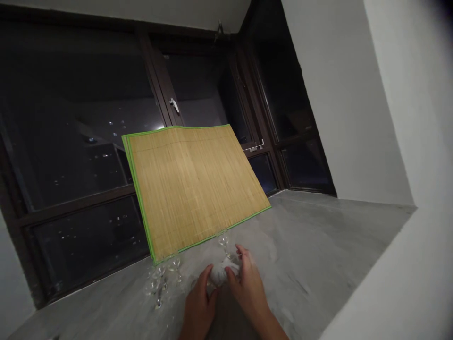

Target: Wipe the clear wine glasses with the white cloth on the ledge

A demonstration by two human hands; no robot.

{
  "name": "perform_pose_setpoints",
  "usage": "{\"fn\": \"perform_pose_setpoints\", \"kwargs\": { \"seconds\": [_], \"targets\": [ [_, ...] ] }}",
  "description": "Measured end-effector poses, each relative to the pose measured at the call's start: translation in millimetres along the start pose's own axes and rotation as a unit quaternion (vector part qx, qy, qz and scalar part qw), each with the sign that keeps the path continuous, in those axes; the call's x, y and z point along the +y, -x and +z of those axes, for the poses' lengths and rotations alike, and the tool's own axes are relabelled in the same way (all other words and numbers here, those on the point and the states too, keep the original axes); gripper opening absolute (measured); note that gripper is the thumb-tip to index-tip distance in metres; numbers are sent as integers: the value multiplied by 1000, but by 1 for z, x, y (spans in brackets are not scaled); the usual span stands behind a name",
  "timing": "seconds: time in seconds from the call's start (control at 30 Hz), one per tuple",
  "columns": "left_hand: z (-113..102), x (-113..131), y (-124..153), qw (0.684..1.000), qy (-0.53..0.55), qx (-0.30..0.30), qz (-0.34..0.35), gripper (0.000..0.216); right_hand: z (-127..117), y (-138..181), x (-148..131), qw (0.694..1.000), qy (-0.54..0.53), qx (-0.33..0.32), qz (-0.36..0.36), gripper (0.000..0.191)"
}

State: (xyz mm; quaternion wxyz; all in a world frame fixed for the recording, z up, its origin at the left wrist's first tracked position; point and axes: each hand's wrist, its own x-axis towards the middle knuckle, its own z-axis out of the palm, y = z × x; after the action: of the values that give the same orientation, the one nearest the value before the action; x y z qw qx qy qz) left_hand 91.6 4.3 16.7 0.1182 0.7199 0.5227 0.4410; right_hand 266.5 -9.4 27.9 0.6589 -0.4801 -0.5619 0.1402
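Low in the head view, my left hand (pixel 201 300) and my right hand (pixel 249 283) close from both sides around a crumpled white bundle (pixel 219 273). It looks like cloth or tissue; whether anything is wrapped inside I cannot tell. The left thumb and fingers press its near left side, while the right thumb rests on its right side. Just beyond the bundle stands a small clear stemmed glass (pixel 223 241). Left of my hands is a cluster of several similar stemmed glasses, among them one glass (pixel 176 265) nearest the mat.
A folded bamboo mat (pixel 198 184) with green edging leans upright against the dark windows (pixel 81 118) behind the glasses. The grey ledge (pixel 311 241) stretches right to a white wall (pixel 357 108). A white window handle (pixel 174 105) sits above the mat.
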Motion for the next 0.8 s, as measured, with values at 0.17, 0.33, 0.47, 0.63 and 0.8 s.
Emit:
{"fn": "perform_pose_setpoints", "kwargs": {
  "seconds": [0.17,0.33,0.47,0.63,0.8],
  "targets": [
    [-1,2,0,1000,12,-4,1,54,-11,-3,5,989,-43,-139,-17,78],
    [3,-2,-1,999,-17,-17,25,52,-7,4,11,983,-61,-170,-26,65],
    [3,-7,-3,998,-41,-19,42,53,-3,4,10,987,-70,-147,-12,60],
    [3,-13,-6,998,-56,-15,39,54,-7,0,4,984,-101,-145,-5,50],
    [6,-14,-5,997,-72,-23,32,54,-7,-3,8,986,-104,-131,-18,49]
  ]
}}
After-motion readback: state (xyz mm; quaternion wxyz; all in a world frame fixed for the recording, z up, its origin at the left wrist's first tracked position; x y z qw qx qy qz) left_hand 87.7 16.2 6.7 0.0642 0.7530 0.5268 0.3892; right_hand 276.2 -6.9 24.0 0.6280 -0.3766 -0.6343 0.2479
